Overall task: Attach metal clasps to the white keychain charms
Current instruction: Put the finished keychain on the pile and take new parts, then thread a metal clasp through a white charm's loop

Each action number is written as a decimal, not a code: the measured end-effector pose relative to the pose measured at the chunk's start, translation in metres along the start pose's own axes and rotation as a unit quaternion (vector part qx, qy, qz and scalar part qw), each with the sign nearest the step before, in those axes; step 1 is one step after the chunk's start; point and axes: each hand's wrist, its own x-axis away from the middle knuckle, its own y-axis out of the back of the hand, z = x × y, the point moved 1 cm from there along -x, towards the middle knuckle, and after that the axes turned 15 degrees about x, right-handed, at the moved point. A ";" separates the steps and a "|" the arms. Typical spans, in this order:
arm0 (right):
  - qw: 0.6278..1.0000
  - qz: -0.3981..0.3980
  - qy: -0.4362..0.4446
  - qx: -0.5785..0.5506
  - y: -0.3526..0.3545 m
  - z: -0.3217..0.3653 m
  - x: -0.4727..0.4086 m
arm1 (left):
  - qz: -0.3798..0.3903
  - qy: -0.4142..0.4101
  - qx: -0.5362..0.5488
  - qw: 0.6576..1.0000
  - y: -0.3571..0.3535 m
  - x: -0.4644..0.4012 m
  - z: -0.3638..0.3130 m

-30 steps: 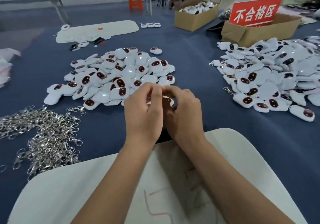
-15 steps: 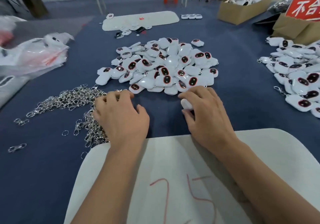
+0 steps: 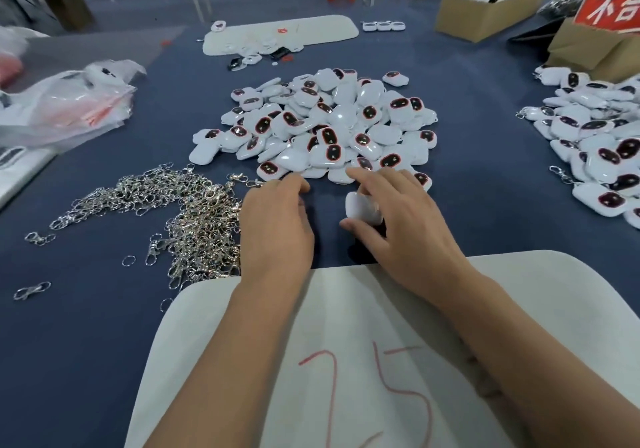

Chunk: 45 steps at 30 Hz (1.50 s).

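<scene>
A heap of white keychain charms (image 3: 329, 125) with dark oval faces lies on the blue table ahead of me. Left of it spreads a pile of metal clasps (image 3: 194, 212). My right hand (image 3: 401, 233) pinches one white charm (image 3: 362, 207) between thumb and fingers, just above the table by the heap's near edge. My left hand (image 3: 273, 226) sits at the right edge of the clasp pile, its fingers curled under; whether they hold a clasp is hidden.
A second heap of charms (image 3: 595, 142), some with clasps on, lies at the right. A white board marked "25" (image 3: 381, 343) lies under my forearms. Plastic bags (image 3: 69, 101) sit at the left, with cardboard boxes (image 3: 485, 14) and a red sign (image 3: 613, 4) at the back right.
A second ago both hands were together at the centre. The left hand went out to the clasp pile and has now drawn back rightward. The right hand has raised its charm a little.
</scene>
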 end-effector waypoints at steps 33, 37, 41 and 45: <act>0.959 -0.018 -0.107 -0.261 0.011 -0.015 -0.003 | 0.073 0.019 0.453 0.888 -0.028 0.005 -0.014; 0.958 -0.016 -0.108 -0.264 0.012 -0.014 -0.003 | 0.090 0.017 0.441 0.893 -0.027 0.006 -0.016; 0.955 -0.034 -0.113 -0.274 0.012 -0.016 -0.004 | 0.091 0.016 0.427 0.900 -0.028 0.005 -0.018; 0.955 -0.055 -0.121 -0.264 0.011 -0.017 -0.002 | 0.066 0.002 0.396 0.916 -0.026 0.006 -0.019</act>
